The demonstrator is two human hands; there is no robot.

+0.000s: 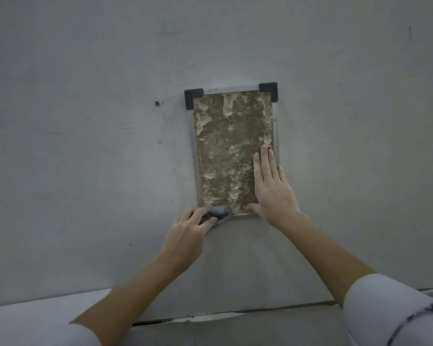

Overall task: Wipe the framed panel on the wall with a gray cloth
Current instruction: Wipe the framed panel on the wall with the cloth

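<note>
A framed panel [231,146] hangs upright on the grey wall, its surface mottled brown with pale crusty patches and its two top corners capped in black. My left hand [188,236] grips a small bunched gray cloth [219,213] against the panel's lower left corner. My right hand [270,186] lies flat with straight fingers on the panel's lower right part, reaching over the right frame edge.
The grey wall [85,146] carries a small screw or hole [157,103] left of the panel and a few dark marks. Below, a pale ledge [48,318] and a cracked seam [210,315] run along the wall's foot.
</note>
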